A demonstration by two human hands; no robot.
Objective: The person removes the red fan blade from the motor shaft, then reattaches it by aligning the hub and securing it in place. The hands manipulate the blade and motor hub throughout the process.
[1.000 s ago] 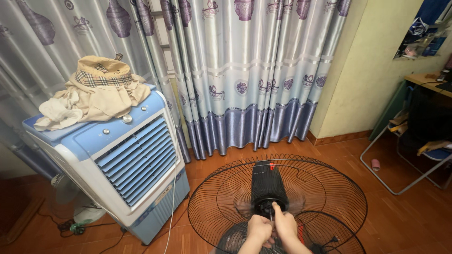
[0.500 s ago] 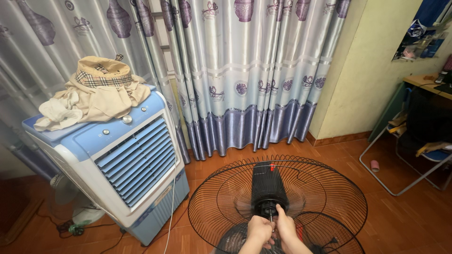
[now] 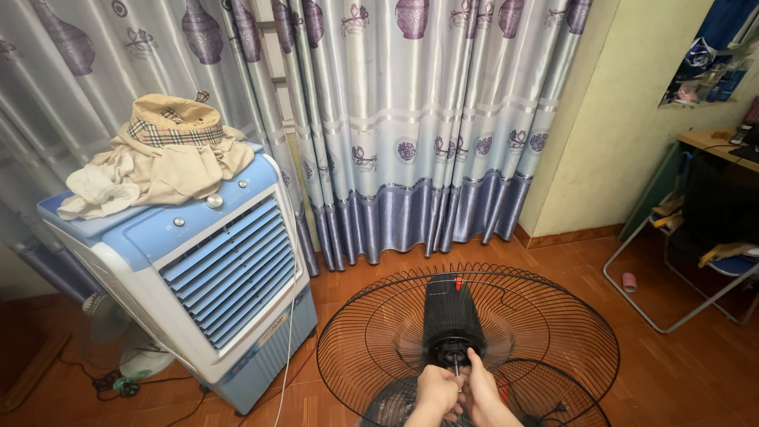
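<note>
Hands at the fan's motor shaft

Air cooler (image 3: 213,269) stands at my left, beige clothes (image 3: 158,154) heaped on top. Ahead on the floor, my left hand (image 3: 437,391) and right hand (image 3: 478,387) touch, fingers clenched around the thin shaft (image 3: 456,366) below the black motor housing (image 3: 451,316), inside the wire fan guard (image 3: 553,316).

- Left hand (image 3: 437,392) and right hand (image 3: 481,391): wrists cut off by the bottom edge; what the fingers pinch at the fan's centre is too small to tell.
- Fan guard (image 3: 553,316): lower part cut off at the bottom edge.
- Small fan (image 3: 118,332): largely hidden behind the air cooler (image 3: 190,277).
- Chair (image 3: 696,261): cut off at the right edge.
- Shelf items (image 3: 704,71): blurred, unidentifiable.
</note>
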